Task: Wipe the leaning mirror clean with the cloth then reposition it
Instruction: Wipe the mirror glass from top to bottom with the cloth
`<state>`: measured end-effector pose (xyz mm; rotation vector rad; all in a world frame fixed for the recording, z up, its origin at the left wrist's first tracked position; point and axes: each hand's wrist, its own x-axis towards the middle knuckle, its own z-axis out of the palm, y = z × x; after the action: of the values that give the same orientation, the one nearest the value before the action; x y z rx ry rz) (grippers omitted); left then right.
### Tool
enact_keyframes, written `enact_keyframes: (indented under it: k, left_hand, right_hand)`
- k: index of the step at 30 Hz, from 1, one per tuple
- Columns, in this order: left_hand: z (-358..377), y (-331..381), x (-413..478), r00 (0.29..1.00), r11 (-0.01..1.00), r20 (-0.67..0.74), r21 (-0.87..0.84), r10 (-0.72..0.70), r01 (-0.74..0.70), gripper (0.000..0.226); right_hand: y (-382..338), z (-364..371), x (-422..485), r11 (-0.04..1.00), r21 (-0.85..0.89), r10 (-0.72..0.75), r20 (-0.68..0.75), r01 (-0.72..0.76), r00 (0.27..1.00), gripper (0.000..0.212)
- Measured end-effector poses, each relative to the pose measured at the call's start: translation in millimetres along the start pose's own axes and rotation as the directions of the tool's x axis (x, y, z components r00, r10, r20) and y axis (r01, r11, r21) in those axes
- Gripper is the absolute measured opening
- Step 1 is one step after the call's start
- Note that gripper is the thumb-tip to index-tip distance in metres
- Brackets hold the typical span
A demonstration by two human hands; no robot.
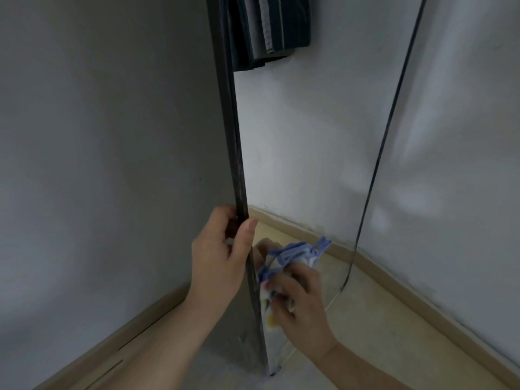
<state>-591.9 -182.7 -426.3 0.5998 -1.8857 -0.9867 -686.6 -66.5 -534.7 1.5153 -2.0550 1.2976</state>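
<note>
Well, mirror (pixel 295 164): upright on the floor (pixel 371 327).
Left hand (pixel 218 257): clamped on its dark edge.
Right hand (pixel 301 302): bunches the cloth (pixel 292 253) against the lower glass.
Risk: hard wiping or a slackened grip could, I'd judge, slide the base out.

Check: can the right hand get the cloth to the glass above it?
Probably yes. The right hand grips the cloth low on the mirror, bare glass lies above, and the left hand only grips the mirror's left edge.
</note>
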Motion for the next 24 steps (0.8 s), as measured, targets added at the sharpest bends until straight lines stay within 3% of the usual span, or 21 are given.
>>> enact_keyframes:
  k: [4, 8, 10, 14, 15, 17, 20, 24]
  left_hand:
    - [-1.3, 4.9, -2.3, 0.998, 0.999, 0.051, -0.037, -0.027, 0.029, 0.010]
    - [-16.4, 1.5, 4.6, 0.972, 0.986, 0.209, -0.103, -0.110, 0.134, 0.018]
    - [-21.8, 2.0, 8.1, 0.955, 0.985, 0.268, -0.077, -0.127, 0.153, 0.019]
    - [-20.0, 8.8, 7.0, 0.957, 0.985, 0.263, -0.081, -0.126, 0.152, 0.018]
    - [-18.9, 9.2, 5.7, 0.959, 0.985, 0.253, -0.083, -0.128, 0.153, 0.018]
    - [-17.2, 8.1, 4.4, 0.965, 0.983, 0.224, -0.085, -0.140, 0.162, 0.018]
    - [-15.1, 1.1, 2.5, 0.975, 0.989, 0.180, -0.057, -0.127, 0.140, 0.019]
    - [-5.5, -8.7, -14.8, 0.983, 0.997, 0.169, 0.050, -0.074, 0.067, 0.011]
  right_hand:
    - [-29.4, -11.9, 38.8, 0.983, 0.025, -0.178, -0.057, 0.179, 0.982, 0.022]
    - [-4.6, 4.7, -7.8, 0.925, -0.175, -0.291, 0.249, 0.338, 0.924, 0.013]
    - [3.1, 7.8, -19.3, 0.930, -0.154, -0.279, 0.291, 0.333, 0.915, 0.012]
    - [-21.4, -0.3, 28.7, 0.965, -0.075, -0.255, -0.011, 0.253, 0.967, 0.019]
    - [-20.9, 2.0, 27.3, 0.962, -0.092, -0.263, -0.031, 0.259, 0.964, 0.021]
    - [-5.4, 10.6, -4.0, 0.941, -0.173, -0.274, 0.126, 0.293, 0.954, 0.020]
    - [21.8, 14.9, -50.2, 0.967, -0.102, -0.175, 0.401, 0.233, 0.899, 0.018]
    - [4.3, 2.7, -12.0, 0.980, -0.022, -0.188, 0.225, 0.198, 0.956, 0.021]
